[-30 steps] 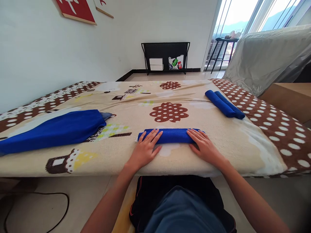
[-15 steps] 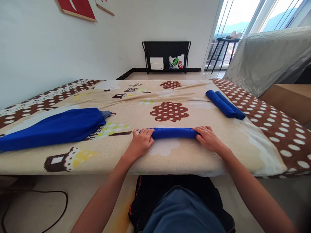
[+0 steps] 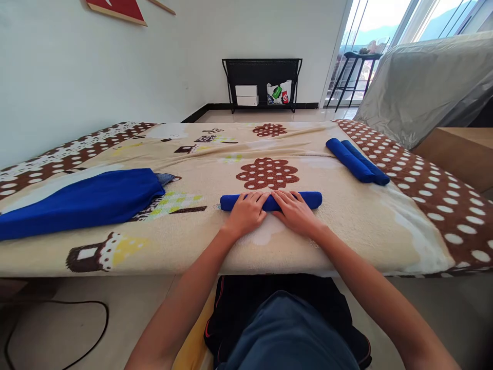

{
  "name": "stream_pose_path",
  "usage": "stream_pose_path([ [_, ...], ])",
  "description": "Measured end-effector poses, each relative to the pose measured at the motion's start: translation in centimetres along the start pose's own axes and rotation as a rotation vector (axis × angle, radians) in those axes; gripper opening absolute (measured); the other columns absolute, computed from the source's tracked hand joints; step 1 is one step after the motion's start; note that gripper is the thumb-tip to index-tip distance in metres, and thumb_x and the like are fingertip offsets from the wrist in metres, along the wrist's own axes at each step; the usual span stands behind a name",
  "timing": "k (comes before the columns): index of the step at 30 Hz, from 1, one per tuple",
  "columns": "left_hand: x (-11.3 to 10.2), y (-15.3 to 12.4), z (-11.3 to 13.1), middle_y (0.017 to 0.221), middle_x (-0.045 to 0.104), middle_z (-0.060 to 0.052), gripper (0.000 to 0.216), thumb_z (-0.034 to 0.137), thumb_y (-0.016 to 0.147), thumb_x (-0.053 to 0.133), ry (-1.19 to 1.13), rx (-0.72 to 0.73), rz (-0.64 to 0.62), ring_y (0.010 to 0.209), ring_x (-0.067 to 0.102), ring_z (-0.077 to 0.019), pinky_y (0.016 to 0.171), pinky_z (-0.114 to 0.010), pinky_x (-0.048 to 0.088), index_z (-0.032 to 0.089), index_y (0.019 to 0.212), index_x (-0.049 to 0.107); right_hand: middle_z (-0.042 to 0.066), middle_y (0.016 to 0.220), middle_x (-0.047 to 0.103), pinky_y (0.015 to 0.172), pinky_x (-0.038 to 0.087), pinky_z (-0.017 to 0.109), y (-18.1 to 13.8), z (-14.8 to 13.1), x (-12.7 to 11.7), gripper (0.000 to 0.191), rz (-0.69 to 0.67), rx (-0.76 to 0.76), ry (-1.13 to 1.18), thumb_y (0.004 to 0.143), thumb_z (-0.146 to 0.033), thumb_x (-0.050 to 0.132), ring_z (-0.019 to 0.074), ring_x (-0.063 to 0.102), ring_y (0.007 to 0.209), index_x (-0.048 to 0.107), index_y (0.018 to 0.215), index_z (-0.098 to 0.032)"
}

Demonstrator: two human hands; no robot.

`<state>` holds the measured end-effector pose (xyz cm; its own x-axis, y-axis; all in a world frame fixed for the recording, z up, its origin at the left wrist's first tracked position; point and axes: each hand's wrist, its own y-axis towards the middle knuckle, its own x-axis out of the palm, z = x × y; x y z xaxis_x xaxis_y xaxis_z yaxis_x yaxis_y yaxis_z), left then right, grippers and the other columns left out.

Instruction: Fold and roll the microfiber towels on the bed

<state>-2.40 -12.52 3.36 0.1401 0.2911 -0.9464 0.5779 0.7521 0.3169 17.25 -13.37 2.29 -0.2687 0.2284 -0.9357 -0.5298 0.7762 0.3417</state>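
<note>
A tightly rolled blue cloth (image 3: 310, 200) lies crosswise on the blanket in front of me, with a small pale tag at its left end. My left hand (image 3: 248, 211) and my right hand (image 3: 295, 210) are side by side over its middle. The fingers of both bend over the top of the roll, thumbs on the near side, closed around it. Both ends of the roll stick out past my hands. To the left, a loose blue cloth (image 3: 88, 198) is spread out, its grey tip toward the roll.
Two more blue rolls (image 3: 350, 160) (image 3: 365, 163) lie together at the right. Everything rests on a patterned blanket (image 3: 215, 252) with brown dotted borders. Beyond are a black shelf (image 3: 262, 69), a stool (image 3: 362, 56) and a covered bulky object (image 3: 431, 82). A cardboard box (image 3: 454, 154) stands at the right.
My hands have moved inward from the two ends of the roll to its middle. The roll now lies slightly farther from me, its ends uncovered.
</note>
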Motion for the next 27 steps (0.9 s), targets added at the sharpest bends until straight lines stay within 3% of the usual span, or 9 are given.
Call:
stream_pose_path([
  [4, -0.4, -1.4, -1.8, 0.136, 0.058, -0.011, 0.051, 0.040, 0.098, 0.044, 0.001, 0.017, -0.006, 0.123, 0.052, -0.0277, 0.107, -0.044, 0.034, 0.022, 0.145, 0.041, 0.010, 0.153, 0.044, 0.116, 0.028, 0.045, -0.9, 2.1, -0.3, 0.054, -0.007, -0.016, 0.001, 0.100, -0.032, 0.038, 0.0223, 0.038, 0.141, 0.032, 0.153, -0.020],
  [8, -0.1, -1.6, -3.6, 0.136, 0.059, -0.011, 0.051, 0.045, 0.099, 0.042, 0.007, 0.009, -0.027, 0.123, 0.052, -0.0286, 0.105, -0.044, 0.033, 0.023, 0.145, 0.041, 0.008, 0.151, 0.046, 0.114, 0.030, 0.047, -1.8, 4.1, -0.8, 0.055, -0.011, -0.004, -0.001, 0.100, -0.035, 0.039, 0.0234, 0.043, 0.138, 0.030, 0.154, -0.025],
  [20, 0.3, -2.5, -9.2, 0.135, 0.058, -0.014, 0.055, 0.057, 0.097, 0.041, -0.007, 0.012, -0.078, 0.126, 0.052, -0.0277, 0.100, -0.040, 0.037, 0.017, 0.134, 0.048, 0.012, 0.144, 0.053, 0.110, 0.031, 0.050, -3.0, 8.5, -0.9, 0.054, -0.039, 0.044, 0.010, 0.100, -0.047, 0.041, 0.0266, 0.050, 0.131, 0.038, 0.148, -0.022],
  [27, 0.2, -2.4, -10.6, 0.133, 0.056, -0.016, 0.059, 0.064, 0.092, 0.045, 0.018, 0.034, -0.090, 0.126, 0.048, -0.0293, 0.101, -0.041, 0.037, 0.016, 0.127, 0.052, 0.013, 0.143, 0.054, 0.108, 0.034, 0.048, -2.6, 9.9, -1.2, 0.055, -0.098, 0.024, 0.016, 0.097, -0.051, 0.045, 0.0268, 0.051, 0.130, 0.043, 0.144, -0.022],
])
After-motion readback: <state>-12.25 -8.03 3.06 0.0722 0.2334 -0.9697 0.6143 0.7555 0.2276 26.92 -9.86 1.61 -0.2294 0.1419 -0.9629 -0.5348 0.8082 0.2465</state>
